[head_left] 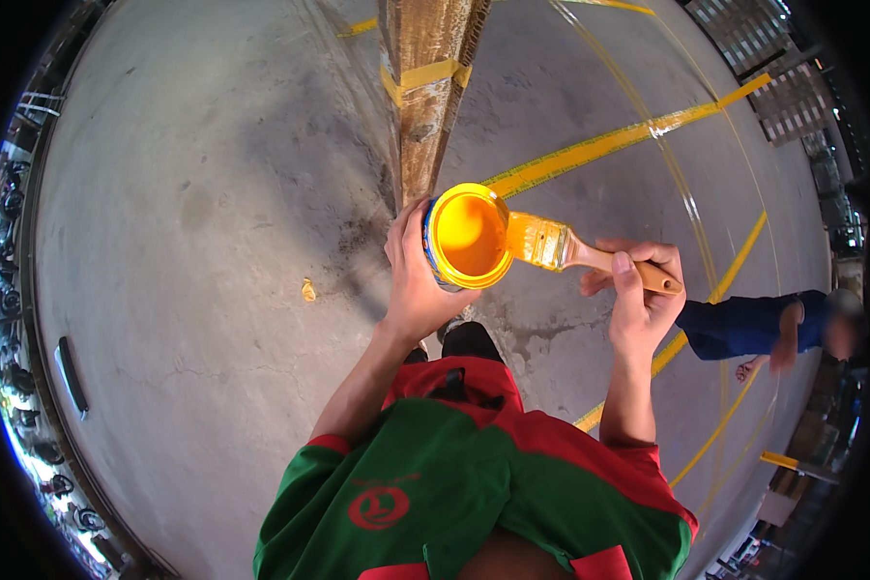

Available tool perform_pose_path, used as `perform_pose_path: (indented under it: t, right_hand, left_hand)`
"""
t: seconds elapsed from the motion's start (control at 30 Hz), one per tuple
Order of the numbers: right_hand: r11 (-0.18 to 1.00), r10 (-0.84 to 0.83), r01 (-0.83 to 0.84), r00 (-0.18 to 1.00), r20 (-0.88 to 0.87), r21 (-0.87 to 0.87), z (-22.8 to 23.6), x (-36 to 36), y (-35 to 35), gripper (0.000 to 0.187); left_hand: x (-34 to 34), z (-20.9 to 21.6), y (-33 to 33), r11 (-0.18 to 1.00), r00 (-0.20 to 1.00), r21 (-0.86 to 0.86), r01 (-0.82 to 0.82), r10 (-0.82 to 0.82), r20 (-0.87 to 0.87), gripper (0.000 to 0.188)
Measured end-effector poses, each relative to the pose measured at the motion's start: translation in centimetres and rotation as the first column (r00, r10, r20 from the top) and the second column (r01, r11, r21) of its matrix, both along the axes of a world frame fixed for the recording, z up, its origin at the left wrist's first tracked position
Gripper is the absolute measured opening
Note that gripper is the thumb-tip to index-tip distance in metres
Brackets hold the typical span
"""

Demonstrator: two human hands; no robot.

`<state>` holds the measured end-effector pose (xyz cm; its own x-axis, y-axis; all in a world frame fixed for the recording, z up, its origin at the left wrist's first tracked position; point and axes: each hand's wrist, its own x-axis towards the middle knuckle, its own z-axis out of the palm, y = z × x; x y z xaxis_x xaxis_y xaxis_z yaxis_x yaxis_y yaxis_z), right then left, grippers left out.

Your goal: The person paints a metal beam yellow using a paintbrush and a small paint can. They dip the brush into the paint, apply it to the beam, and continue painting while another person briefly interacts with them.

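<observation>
Paintbrush (585,255) and paint can (433,237) were held in front of the body. The right grip (643,295) was closed round the brush's wooden handle near its end, and the paint-coated bristles lay at the can's right rim. The left grip (418,275) was wrapped around the can's left side, the open mouth showing yellow paint (466,232) inside. Just past the can, a brown beam (425,135) banded with yellow tape (425,76) stood in the way; whether the two touched could not be told. Grey floor (193,319) spread wide to the left, bearing a small yellow scrap (308,290) and, farther out, a dark bar (70,377). Yellow lines (599,147) crossed it on the right, with a person in dark blue (744,326) beyond the right grip. Farthest, grey slatted stacks (793,101) edged it.
</observation>
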<state>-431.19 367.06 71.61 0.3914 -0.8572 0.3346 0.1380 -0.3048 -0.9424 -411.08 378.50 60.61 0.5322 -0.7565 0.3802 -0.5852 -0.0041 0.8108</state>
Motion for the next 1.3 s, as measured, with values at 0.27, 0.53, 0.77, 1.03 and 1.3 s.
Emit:
perform_pose_path:
  t: [0.27, 0.53, 0.77, 1.03, 1.3]
  right_hand:
    - [0.957, 0.041, -0.102, 0.975, 0.219, 0.273, -5.9, 3.6, -3.3, 0.019]
    - [0.986, 0.066, -0.14, 0.817, 0.573, 0.086, -23.7, 13.4, -9.9, 0.023]
    - [0.902, 0.158, 0.155, 0.749, 0.643, -0.402, -30.9, 22.3, -11.6, 0.028]
    - [0.787, 0.066, 0.395, 0.71, 0.701, -0.474, -33.3, 28.3, -13.4, 0.023]
    - [0.821, 0.038, 0.352, 0.751, 0.659, -0.449, -32.3, 25.4, -11.8, 0.028]
  left_hand:
    - [2.0, -2.7, -3.4, 0.998, 0.993, 0.04, -0.053, 0.057, -0.1, 0.117]
    - [4.2, -17.7, -2.6, 0.976, 0.969, 0.026, -0.217, 0.218, -0.113, 0.129]
    - [4.9, -28.4, 0.4, 0.947, 0.952, 0.132, -0.293, 0.302, -0.053, 0.128]
    - [5.7, -32.7, 1.2, 0.937, 0.937, 0.169, -0.304, 0.327, -0.123, 0.129]
    - [5.9, -30.6, 2.5, 0.961, 0.955, 0.133, -0.243, 0.261, -0.141, 0.13]
